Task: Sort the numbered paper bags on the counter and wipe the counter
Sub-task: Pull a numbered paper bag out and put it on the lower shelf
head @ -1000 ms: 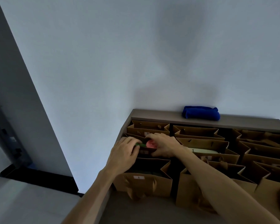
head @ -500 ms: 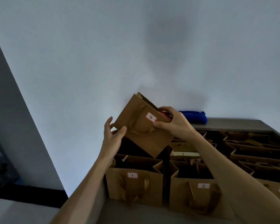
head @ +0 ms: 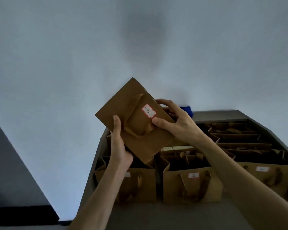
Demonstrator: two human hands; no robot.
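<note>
Fingers (head: 166, 123) grip bag (head: 123, 105) above grey counter (head: 156, 216).

We count one brown kraft paper bag labelled 6 (head: 136, 120) held up, one folded blue cloth (head: 187, 110), and three front-row bags standing (rows behind too dim to count).

Left hand (head: 119, 146) and right hand (head: 176, 122) (both raised), fingers curled.

Dim, bluish light; soft shadow on the wall (head: 145, 47) (wide-angle bending at edges).
</note>
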